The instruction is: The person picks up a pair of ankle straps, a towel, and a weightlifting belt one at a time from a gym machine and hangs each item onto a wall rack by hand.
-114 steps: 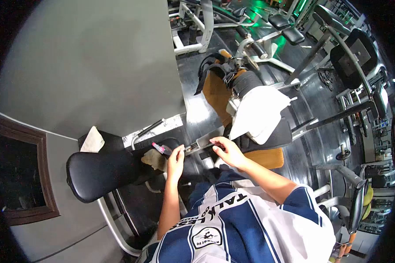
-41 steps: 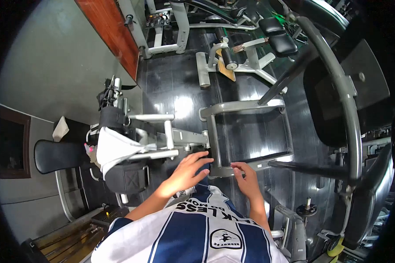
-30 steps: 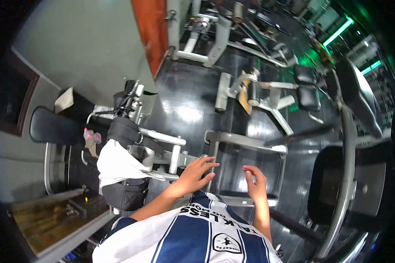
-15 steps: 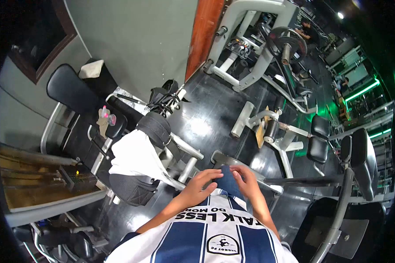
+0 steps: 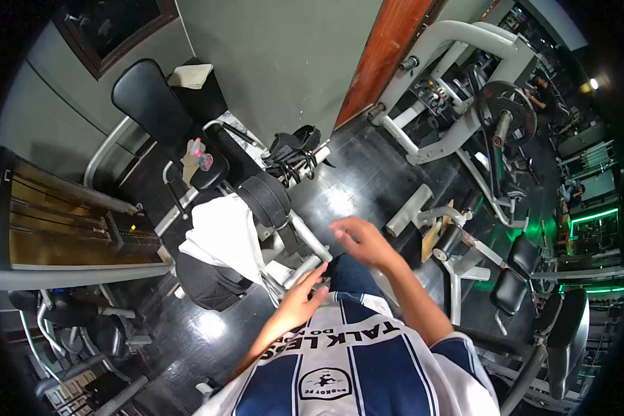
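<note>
My left hand [image 5: 299, 299] is low in front of my striped shirt [image 5: 347, 347], its fingers stretched out and holding nothing. Its fingertips come close to the grey metal bar [image 5: 304, 270] of a rack; whether they touch cannot be made out. My right hand [image 5: 364, 241] is raised over my dark-blue leg [image 5: 357, 276], fingers loosely apart and nothing in them. Left of my hands, a white towel [image 5: 218, 232] drapes over the rack. Black padded belts [image 5: 265, 200] hang on it, with another black belt [image 5: 211, 283] below the towel.
A black chair [image 5: 145, 93] holding a pink-capped bottle [image 5: 204, 162] stands by the wall. Black straps [image 5: 295, 156] hang from the rack's far end. Right of me are a padded machine [image 5: 457, 236] and a plate-loaded machine [image 5: 457, 90]. A person [image 5: 542, 97] is far back.
My hands have moved apart: the right one has risen forward, the left has shifted left toward the rack. My view has turned, so the rack and machines sit differently in the picture.
</note>
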Demonstrator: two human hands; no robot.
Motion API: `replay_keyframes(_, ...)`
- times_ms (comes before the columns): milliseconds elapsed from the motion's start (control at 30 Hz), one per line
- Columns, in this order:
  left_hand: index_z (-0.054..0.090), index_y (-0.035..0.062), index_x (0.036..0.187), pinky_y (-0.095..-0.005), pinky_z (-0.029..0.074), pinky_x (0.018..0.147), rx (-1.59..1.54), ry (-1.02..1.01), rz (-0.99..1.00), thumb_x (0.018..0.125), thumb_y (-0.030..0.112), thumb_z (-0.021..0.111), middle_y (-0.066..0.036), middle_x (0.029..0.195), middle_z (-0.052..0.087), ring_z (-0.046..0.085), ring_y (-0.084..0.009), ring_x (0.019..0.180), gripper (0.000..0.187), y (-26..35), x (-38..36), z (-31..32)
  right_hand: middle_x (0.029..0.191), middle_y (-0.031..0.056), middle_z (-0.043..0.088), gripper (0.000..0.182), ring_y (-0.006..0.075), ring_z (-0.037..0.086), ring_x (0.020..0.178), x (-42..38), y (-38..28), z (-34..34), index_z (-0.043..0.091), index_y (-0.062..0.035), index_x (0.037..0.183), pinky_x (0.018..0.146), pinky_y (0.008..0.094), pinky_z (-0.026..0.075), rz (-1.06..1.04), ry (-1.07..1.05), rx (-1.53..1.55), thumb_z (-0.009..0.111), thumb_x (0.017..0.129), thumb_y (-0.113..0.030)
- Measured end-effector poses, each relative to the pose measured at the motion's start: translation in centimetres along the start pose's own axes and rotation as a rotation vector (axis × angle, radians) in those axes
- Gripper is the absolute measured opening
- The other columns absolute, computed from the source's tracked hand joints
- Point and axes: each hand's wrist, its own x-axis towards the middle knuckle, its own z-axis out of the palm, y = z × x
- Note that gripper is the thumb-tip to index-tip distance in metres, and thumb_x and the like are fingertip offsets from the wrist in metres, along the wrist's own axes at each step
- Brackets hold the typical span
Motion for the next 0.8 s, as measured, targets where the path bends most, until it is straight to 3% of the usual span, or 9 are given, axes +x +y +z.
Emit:
replay_keyframes(167, 0.03, 0.0065, 0.156, -0.0368, 0.036, 0.111, -0.398, -0.038, -0.074, 0.105, 0.016, 0.048, -0.013, 0.151, 0.044, 0.05, -0.0238, 0.129, 0.055, 1.0, -2.3, -0.7, 0.1, 0.0107, 0.067, 0.02, 0.031, 0.064, 0.09, 6.4, -1.7, -0.8, 0.068, -0.0093, 0.111, 0.087, 0.0427, 0.049, -0.212, 0.081, -0.066, 0.058, 0.097, -0.019)
replay_keyframes(200, 0.028, 0.0073, 0.157, -0.0417, 0.034, 0.112, -0.443, -0.066, -0.034, 0.107, 0.038, 0.042, -0.017, 0.154, 0.04, 0.05, -0.0278, 0.131, 0.06, 1.0, -2.9, -0.7, 0.1, 0.0107, 0.067, 0.02, 0.031, 0.064, 0.09, 7.3, -2.5, -0.8, 0.068, -0.0093, 0.111, 0.087, 0.0427, 0.049, -0.211, 0.07, -0.062, 0.058, 0.097, -0.019)
replay_keyframes(267, 0.026, 0.007, 0.157, -0.0418, 0.034, 0.112, -0.459, -0.039, -0.023, 0.106, 0.039, 0.043, -0.018, 0.154, 0.039, 0.049, -0.0286, 0.131, 0.062, 1.4, -3.3, -0.8, 0.101, 0.0082, 0.067, 0.017, 0.0301, 0.063, 0.094, 8.6, -4.4, -0.3, 0.068, -0.011, 0.107, 0.091, 0.0436, 0.046, -0.385, 0.092, -0.175, 0.059, 0.093, -0.017)
replay_keyframes(433, 0.017, 0.0109, 0.16, -0.0434, 0.036, 0.111, -0.512, 0.11, 0.005, 0.104, 0.048, 0.045, -0.019, 0.156, 0.036, 0.05, -0.0319, 0.132, 0.073, 1.7, -0.9, -1.5, 0.108, 0.0057, 0.068, 0.019, 0.0273, 0.06, 0.106, 12.1, -5.3, -0.4, 0.069, -0.0133, 0.107, 0.094, 0.0423, 0.043, -0.483, 0.073, -0.205, 0.062, 0.09, -0.016)
replay_keyframes(500, 0.018, 0.0131, 0.16, -0.0435, 0.037, 0.109, -0.539, 0.14, -0.027, 0.102, 0.052, 0.047, -0.019, 0.155, 0.037, 0.05, -0.0323, 0.132, 0.075, 2.3, 0.6, -1.9, 0.11, 0.0072, 0.067, 0.021, 0.0294, 0.06, 0.105, 13.4, -3.2, -1.5, 0.068, -0.0125, 0.108, 0.093, 0.0426, 0.043, -0.509, 0.275, -0.214, 0.062, 0.088, -0.012)
replay_keyframes(567, 0.02, 0.0121, 0.16, -0.0419, 0.036, 0.11, -0.549, 0.147, 0.006, 0.104, 0.05, 0.044, -0.016, 0.154, 0.04, 0.049, -0.0283, 0.133, 0.071, 3.1, 2.8, -2.4, 0.11, 0.0088, 0.067, 0.024, 0.0311, 0.06, 0.105, 14.6, -1.1, -3.6, 0.068, -0.0122, 0.11, 0.092, 0.0422, 0.044, -0.471, 0.246, -0.188, 0.063, 0.087, -0.008)
replay_keyframes(600, 0.021, 0.0111, 0.159, -0.0426, 0.036, 0.11, -0.547, 0.201, -0.026, 0.101, 0.057, 0.044, -0.016, 0.153, 0.042, 0.05, -0.0286, 0.132, 0.078, 2.7, 3.9, -2.3, 0.11, 0.009, 0.067, 0.024, 0.0313, 0.06, 0.105, 15.3, 0.2, -4.4, 0.068, -0.0116, 0.11, 0.092, 0.0421, 0.044, -0.45, 0.263, -0.148, 0.064, 0.086, -0.007)
replay_keyframes(700, 0.032, 0.0067, 0.155, -0.043, 0.04, 0.108, -0.483, 0.386, -0.017, 0.102, 0.051, 0.048, -0.016, 0.147, 0.05, 0.055, -0.0291, 0.126, 0.071, 3.0, 8.5, -2.4, 0.11, 0.0092, 0.067, 0.022, 0.0311, 0.061, 0.105, 18.0, 4.4, -6.0, 0.069, -0.0094, 0.107, 0.093, 0.0418, 0.045, -0.443, 0.216, -0.035, 0.065, 0.085, -0.007)
replay_keyframes(800, 0.048, -0.0001, 0.14, -0.0397, 0.045, 0.102, -0.37, 0.702, -0.042, 0.104, 0.039, 0.05, -0.016, 0.129, 0.063, 0.062, -0.026, 0.115, 0.053, 4.2, 12.9, -1.8, 0.113, 0.0075, 0.067, 0.019, 0.029, 0.062, 0.107, 19.6, 6.1, -6.3, 0.07, -0.0092, 0.103, 0.096, 0.0426, 0.046, -0.593, 0.087, 0.084, 0.068, 0.084, -0.01)
